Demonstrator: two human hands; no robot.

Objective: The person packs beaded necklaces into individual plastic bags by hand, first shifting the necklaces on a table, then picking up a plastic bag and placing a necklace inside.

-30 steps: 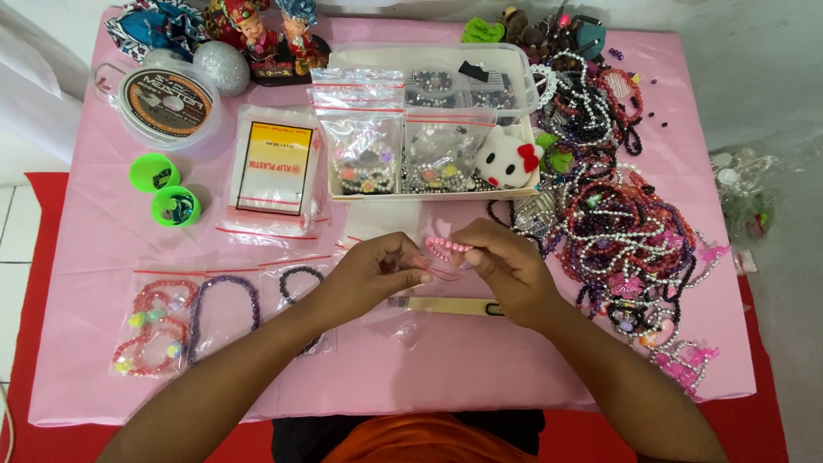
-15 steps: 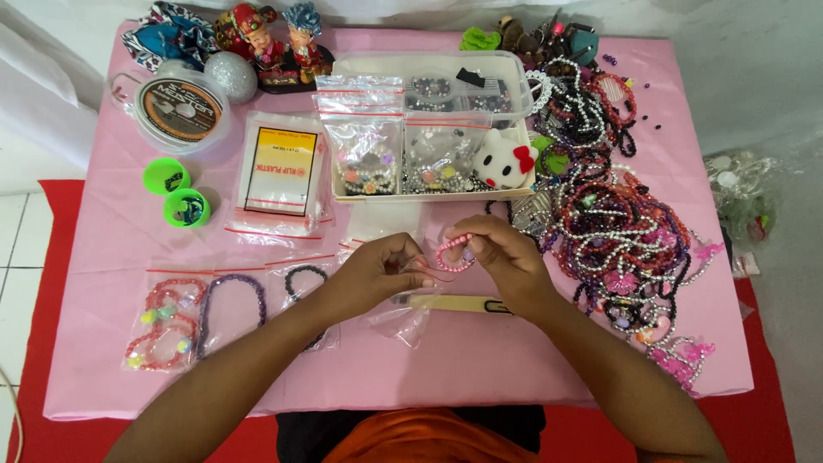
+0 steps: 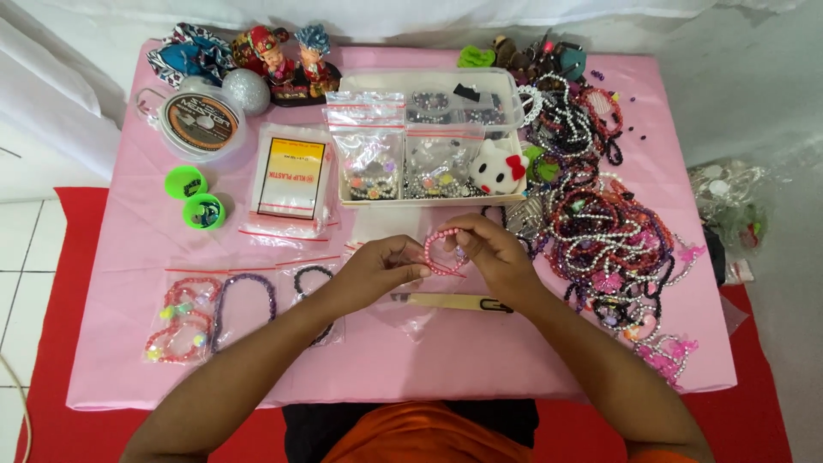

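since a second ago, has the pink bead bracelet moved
No, barely: the pink bead bracelet remains between both hands, just above the wooden strip.

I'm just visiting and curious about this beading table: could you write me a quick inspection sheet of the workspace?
Surface: pink tablecloth on a table.
Job's things: pink bead bracelet, held between both hands.
Clutter: heap of beaded bracelets; clear box with bead bags; bagged bracelets; cord spool; green caps; figurines.
Grippers: left hand and right hand pinch the bracelet.
Cables: nothing seen.
Surroundings: red mat, white tiles.
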